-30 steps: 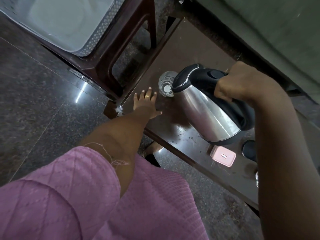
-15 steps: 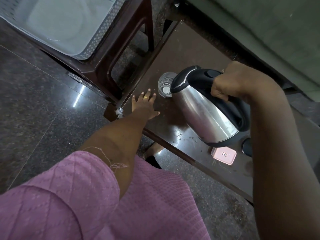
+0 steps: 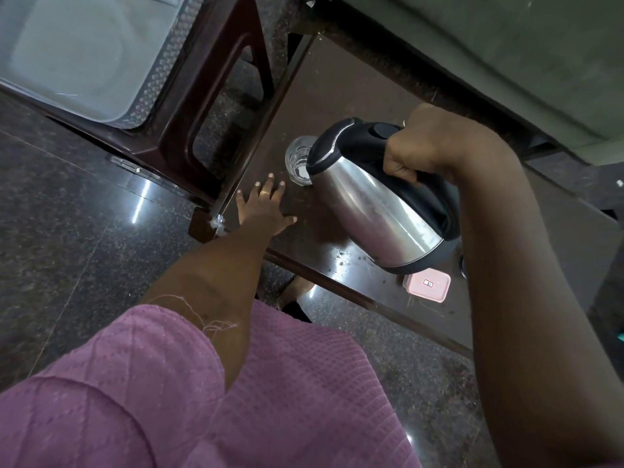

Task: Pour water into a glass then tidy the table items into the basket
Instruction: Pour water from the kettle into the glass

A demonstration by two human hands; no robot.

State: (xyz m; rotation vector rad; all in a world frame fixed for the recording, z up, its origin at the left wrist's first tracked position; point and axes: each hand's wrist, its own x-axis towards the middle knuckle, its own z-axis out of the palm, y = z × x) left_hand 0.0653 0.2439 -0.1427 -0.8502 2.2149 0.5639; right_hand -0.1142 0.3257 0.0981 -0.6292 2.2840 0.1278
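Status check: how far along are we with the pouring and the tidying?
Done: nothing finished yet. In hand: the right hand grips the kettle, tilted with its spout over the glass; the left hand lies flat on the table beside it. How full the glass is I cannot tell. Left: tidying, since the pink box lies on the table, not in the basket.

Dim indoor light; bright streak glare on polished floor (image 3: 138, 206); wide-angle bending at edges; mild softness.
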